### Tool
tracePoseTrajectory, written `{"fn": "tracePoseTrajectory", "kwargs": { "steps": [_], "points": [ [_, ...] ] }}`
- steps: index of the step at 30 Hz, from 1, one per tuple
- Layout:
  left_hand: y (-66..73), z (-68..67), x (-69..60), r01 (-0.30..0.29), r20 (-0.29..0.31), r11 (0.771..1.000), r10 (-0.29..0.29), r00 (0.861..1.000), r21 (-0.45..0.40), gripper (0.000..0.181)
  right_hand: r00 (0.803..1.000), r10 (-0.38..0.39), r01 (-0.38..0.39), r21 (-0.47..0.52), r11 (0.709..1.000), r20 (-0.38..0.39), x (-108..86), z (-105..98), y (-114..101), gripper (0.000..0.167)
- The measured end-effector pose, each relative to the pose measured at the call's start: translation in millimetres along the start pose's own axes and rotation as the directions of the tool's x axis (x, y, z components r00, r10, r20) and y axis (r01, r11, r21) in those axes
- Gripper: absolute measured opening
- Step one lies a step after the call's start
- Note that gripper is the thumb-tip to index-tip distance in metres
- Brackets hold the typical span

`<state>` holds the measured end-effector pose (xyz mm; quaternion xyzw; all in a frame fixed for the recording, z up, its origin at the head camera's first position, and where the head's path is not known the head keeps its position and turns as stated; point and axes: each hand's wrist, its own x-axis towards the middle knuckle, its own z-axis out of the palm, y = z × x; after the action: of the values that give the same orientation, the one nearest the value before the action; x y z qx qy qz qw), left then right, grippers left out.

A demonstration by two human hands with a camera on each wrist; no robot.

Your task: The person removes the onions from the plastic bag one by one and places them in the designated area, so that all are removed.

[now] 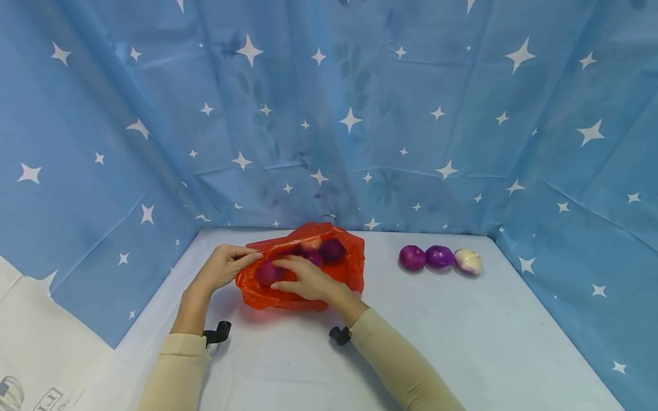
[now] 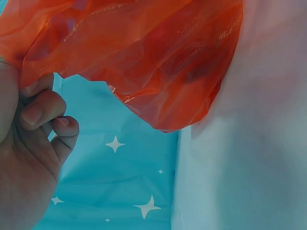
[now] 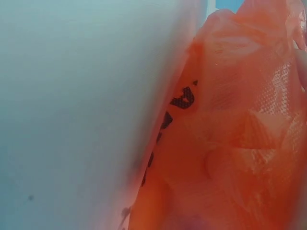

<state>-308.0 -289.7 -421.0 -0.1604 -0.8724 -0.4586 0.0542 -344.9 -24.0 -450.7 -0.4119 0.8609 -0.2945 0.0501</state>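
Note:
An orange-red plastic bag (image 1: 354,268) lies on the table with its mouth spread, holding several red onions (image 1: 333,249) and a paler, orange-looking round one (image 1: 311,244). My left hand (image 1: 223,268) pinches the bag's left rim between thumb and fingers; the left wrist view shows the film (image 2: 158,57) hanging from that hand (image 2: 38,129). Inside the mouth, my right hand (image 1: 305,278) has its fingers and thumb around a red onion (image 1: 268,274) at the left end. In the right wrist view the bag's side (image 3: 230,134) with dark print hides most of that hand.
To the right of the bag, two red onions (image 1: 412,258) and a whitish onion (image 1: 468,261) with a purple base sit in a row on the white table (image 1: 437,342). A blue star-patterned curtain (image 1: 329,114) stands behind and along the sides.

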Motion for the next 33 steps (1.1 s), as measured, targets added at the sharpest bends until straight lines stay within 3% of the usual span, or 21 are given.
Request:
{"fn": "tracePoseTrajectory", "kwargs": {
  "steps": [10, 24, 33],
  "points": [
    [-1.0, -1.5, -0.1, 0.024, 0.000, 0.999, -0.024, 1.000, 0.021, 0.029, 1.000, -0.008, 0.007, -0.031, 0.999, -0.024, 10.3, 1.5, -1.8, 0.065],
    [-2.2, -3.3, -1.1, 0.023, -0.003, 0.999, -0.023, 1.000, 0.032, 0.029, 0.999, 0.025, -0.024, -0.043, 0.999, 0.022, 19.3, 7.3, -3.0, 0.062],
    [-5.2, -3.7, -0.2, 0.050, -0.010, 0.998, -0.050, 0.999, 0.023, 0.031, 0.999, -0.048, 0.049, -0.099, 0.994, 0.013, 29.7, 11.1, -1.8, 0.058]
  ]
}}
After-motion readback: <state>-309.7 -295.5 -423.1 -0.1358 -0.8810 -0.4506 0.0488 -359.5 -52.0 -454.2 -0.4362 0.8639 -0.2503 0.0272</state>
